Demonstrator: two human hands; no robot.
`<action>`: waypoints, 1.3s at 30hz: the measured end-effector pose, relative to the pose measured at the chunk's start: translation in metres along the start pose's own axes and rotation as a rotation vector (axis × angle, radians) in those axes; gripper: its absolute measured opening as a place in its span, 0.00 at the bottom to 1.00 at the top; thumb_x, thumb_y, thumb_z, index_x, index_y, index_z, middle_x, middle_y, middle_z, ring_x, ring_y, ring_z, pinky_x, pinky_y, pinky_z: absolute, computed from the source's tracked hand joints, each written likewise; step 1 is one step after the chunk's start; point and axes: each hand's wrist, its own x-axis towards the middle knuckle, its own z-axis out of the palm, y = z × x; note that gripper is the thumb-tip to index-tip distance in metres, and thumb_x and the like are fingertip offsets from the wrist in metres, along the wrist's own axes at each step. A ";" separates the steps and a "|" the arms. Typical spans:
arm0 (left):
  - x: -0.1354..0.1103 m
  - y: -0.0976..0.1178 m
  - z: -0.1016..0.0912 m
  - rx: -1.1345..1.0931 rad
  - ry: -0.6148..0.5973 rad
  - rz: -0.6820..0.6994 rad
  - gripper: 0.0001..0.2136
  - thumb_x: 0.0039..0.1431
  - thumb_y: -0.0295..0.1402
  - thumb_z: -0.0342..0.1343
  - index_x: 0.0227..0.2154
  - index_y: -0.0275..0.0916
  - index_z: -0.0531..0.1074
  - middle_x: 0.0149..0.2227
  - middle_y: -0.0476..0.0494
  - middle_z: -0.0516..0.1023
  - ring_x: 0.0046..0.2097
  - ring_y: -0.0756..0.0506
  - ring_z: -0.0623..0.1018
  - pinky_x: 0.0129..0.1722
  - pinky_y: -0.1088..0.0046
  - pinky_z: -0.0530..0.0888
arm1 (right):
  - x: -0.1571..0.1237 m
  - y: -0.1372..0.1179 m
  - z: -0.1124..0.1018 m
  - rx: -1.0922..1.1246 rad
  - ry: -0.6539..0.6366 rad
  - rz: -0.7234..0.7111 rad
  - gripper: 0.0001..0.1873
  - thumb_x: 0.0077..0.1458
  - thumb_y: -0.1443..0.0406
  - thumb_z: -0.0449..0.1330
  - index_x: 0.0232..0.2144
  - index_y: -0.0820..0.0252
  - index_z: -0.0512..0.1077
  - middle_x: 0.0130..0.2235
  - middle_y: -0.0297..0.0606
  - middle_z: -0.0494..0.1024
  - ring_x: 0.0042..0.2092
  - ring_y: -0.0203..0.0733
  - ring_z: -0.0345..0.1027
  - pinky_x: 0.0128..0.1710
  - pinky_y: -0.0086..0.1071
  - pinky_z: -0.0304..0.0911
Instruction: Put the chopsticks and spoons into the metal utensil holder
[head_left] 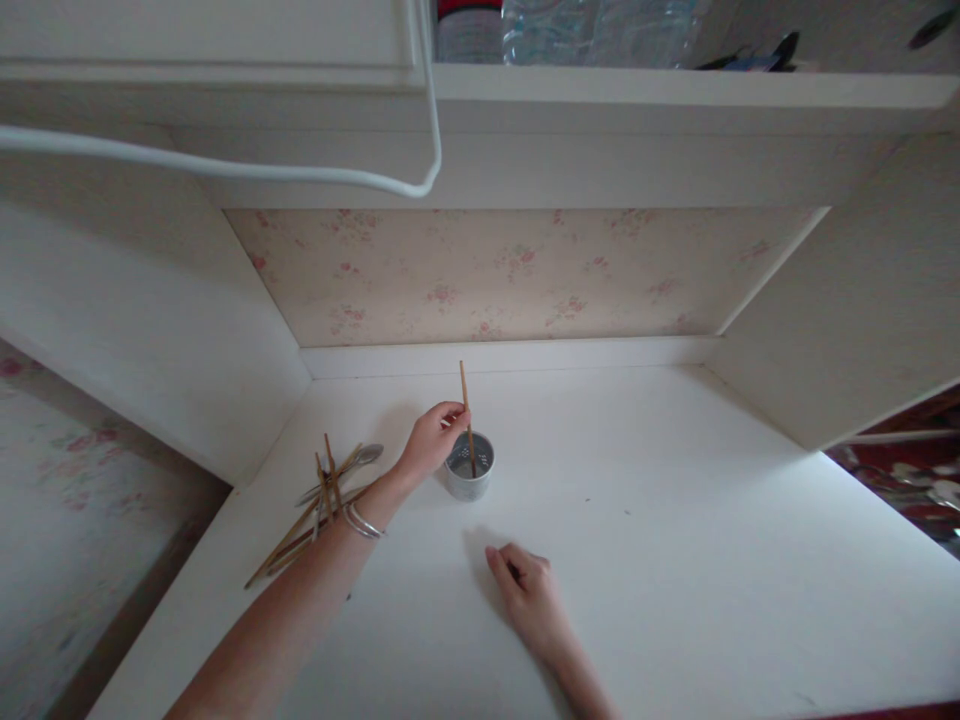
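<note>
My left hand (439, 435) pinches a single wooden chopstick (464, 385) and holds it nearly upright. Its lower end is inside a round grey metal holder (469, 487) with holes in its bottom. My right hand (529, 595) rests on the white tabletop, fingers curled; whether anything is inside them is hidden. Left of the holder lies a loose pile of several chopsticks (289, 540), partly covered by my left forearm. A metal spoon (366, 455) lies among them at the far end of the pile.
The white tabletop (660, 560) has panels on both sides and flowered wallpaper (517, 270) behind. Above runs a shelf (675, 88) with clear plastic bottles (592, 30). A white cable (300, 174) hangs across the upper left. Small dark specks dot the tabletop.
</note>
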 end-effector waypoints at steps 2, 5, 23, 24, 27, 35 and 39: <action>-0.001 -0.001 0.000 0.027 0.001 0.007 0.13 0.58 0.42 0.55 0.36 0.39 0.76 0.37 0.43 0.80 0.37 0.46 0.78 0.39 0.69 0.74 | 0.000 0.000 0.000 0.005 -0.001 0.002 0.26 0.63 0.51 0.49 0.18 0.58 0.60 0.19 0.27 0.58 0.23 0.33 0.52 0.24 0.29 0.45; -0.001 -0.004 0.001 0.052 0.003 0.022 0.13 0.58 0.42 0.55 0.36 0.39 0.77 0.39 0.42 0.80 0.38 0.46 0.78 0.40 0.69 0.74 | 0.000 -0.001 -0.001 0.009 -0.005 0.006 0.25 0.64 0.51 0.49 0.19 0.58 0.60 0.19 0.28 0.59 0.23 0.34 0.53 0.24 0.29 0.45; -0.020 -0.007 0.002 -0.003 0.041 -0.029 0.13 0.57 0.43 0.56 0.38 0.40 0.78 0.41 0.42 0.78 0.40 0.45 0.78 0.42 0.68 0.74 | -0.002 0.000 0.000 -0.016 0.000 -0.019 0.25 0.63 0.53 0.51 0.18 0.58 0.61 0.19 0.26 0.57 0.22 0.32 0.51 0.24 0.29 0.45; -0.023 -0.006 0.001 -0.027 0.056 -0.051 0.14 0.57 0.43 0.57 0.39 0.40 0.78 0.41 0.42 0.78 0.40 0.45 0.78 0.42 0.69 0.74 | -0.002 0.001 0.000 -0.017 -0.003 -0.014 0.25 0.63 0.53 0.50 0.18 0.58 0.61 0.19 0.27 0.57 0.22 0.33 0.51 0.24 0.29 0.45; -0.037 -0.007 0.001 -0.110 0.140 -0.136 0.15 0.57 0.43 0.57 0.41 0.39 0.77 0.42 0.41 0.79 0.41 0.46 0.77 0.43 0.69 0.73 | -0.003 0.002 0.001 -0.021 -0.008 0.006 0.25 0.63 0.51 0.50 0.18 0.58 0.61 0.19 0.27 0.57 0.23 0.33 0.52 0.24 0.29 0.45; -0.095 -0.025 0.008 -0.315 0.303 -0.335 0.15 0.57 0.43 0.54 0.40 0.37 0.74 0.37 0.43 0.78 0.34 0.48 0.75 0.34 0.73 0.71 | 0.001 0.002 0.005 0.065 -0.011 0.101 0.26 0.61 0.48 0.51 0.18 0.58 0.58 0.19 0.27 0.55 0.23 0.33 0.50 0.24 0.29 0.44; -0.118 -0.036 0.018 -0.384 0.257 -0.428 0.13 0.56 0.41 0.55 0.37 0.36 0.73 0.29 0.48 0.75 0.28 0.50 0.72 0.29 0.75 0.68 | 0.013 -0.029 0.003 0.179 -0.006 0.156 0.25 0.61 0.49 0.52 0.19 0.58 0.61 0.18 0.27 0.59 0.22 0.33 0.52 0.23 0.28 0.47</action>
